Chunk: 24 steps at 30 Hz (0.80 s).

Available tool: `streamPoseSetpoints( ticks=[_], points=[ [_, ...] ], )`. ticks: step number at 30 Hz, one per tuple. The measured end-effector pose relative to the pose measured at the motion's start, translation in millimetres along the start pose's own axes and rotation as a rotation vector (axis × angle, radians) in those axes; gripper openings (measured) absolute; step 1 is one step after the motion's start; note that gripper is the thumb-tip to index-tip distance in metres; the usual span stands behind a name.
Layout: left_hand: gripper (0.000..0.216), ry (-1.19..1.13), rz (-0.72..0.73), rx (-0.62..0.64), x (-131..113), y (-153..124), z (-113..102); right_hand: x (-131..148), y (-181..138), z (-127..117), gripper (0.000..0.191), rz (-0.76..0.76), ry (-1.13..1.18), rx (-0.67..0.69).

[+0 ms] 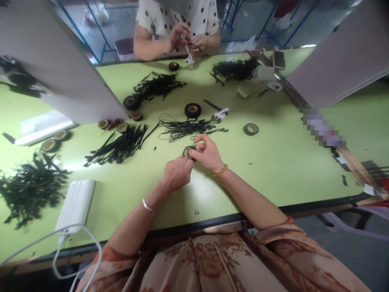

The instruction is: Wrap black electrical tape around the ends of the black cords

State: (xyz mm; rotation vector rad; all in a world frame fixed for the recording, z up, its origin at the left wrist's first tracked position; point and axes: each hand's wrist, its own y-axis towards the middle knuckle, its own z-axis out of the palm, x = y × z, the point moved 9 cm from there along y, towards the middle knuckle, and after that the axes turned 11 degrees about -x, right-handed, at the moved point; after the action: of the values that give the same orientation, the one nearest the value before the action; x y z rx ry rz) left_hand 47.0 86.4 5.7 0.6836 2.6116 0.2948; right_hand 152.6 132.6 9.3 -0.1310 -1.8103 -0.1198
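My right hand (pixel 210 155) grips a small roll of black tape (pixel 185 151) just above the green tabletop, thumb at the roll's core and index finger bent. My left hand (pixel 178 174) is closed and pressed against the near side of the same roll. Whatever its fingertips pinch is hidden. Just beyond the hands lies a spread bundle of thin black looped cords (pixel 182 129). A larger roll of black tape (pixel 193 110) lies flat behind the bundle, and another tape roll (pixel 251 129) rests to the right.
Across the green table (pixel 273 162), a co-worker in a dotted top (pixel 179 24) handles a small item. More black cord piles lie left (pixel 121 146), far left (pixel 33 186) and at the back (pixel 235 69). A white power bank (pixel 75 205) with a cable sits front left. Grey partitions (pixel 79 65) flank the table.
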Motion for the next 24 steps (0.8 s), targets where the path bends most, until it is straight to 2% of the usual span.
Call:
streamPoseSetpoints(
  ticks=[3, 6, 10, 13, 16, 18, 21, 24],
  points=[
    [0.016, -0.077, -0.147, 0.023, 9.7, 0.6, 0.0, 5.7, -0.2, -7.8, 0.037, 0.003, 0.184, -0.073],
    [0.019, -0.207, -0.298, -0.021, 23.4, -0.9, -1.7, 17.0, -2.8, -11.3, 0.043, -0.059, 0.296, -0.043],
    [0.023, -0.507, -0.518, -0.121, 46.8, -6.8, 0.4, 31.2, -9.8, -9.8, 0.042, -0.191, 0.269, 0.047],
    [0.02, -0.858, -0.616, -0.114, 53.7, -7.6, 8.2, 37.1, -12.6, -4.3, 0.033, -0.294, 0.157, 0.156],
    [0.02, -1.147, -0.737, -0.085, 56.4, -8.2, 15.0, 37.9, -13.0, 1.3, 0.026, -0.427, -0.082, 0.267],
    [0.024, -1.279, -0.816, -0.061, 55.8, -9.4, 19.5, 36.3, -12.0, 2.1, 0.023, -0.502, -0.235, 0.295],
    [0.029, -1.319, -0.839, -0.065, 55.4, -9.7, 20.5, 35.9, -10.4, -0.2, 0.021, -0.589, -0.379, 0.26],
    [0.027, -1.141, -0.759, -0.125, 60.9, -8.4, 14.2, 33.8, -13.3, 5.7, 0.019, -0.655, -0.44, 0.302]
  ],
)
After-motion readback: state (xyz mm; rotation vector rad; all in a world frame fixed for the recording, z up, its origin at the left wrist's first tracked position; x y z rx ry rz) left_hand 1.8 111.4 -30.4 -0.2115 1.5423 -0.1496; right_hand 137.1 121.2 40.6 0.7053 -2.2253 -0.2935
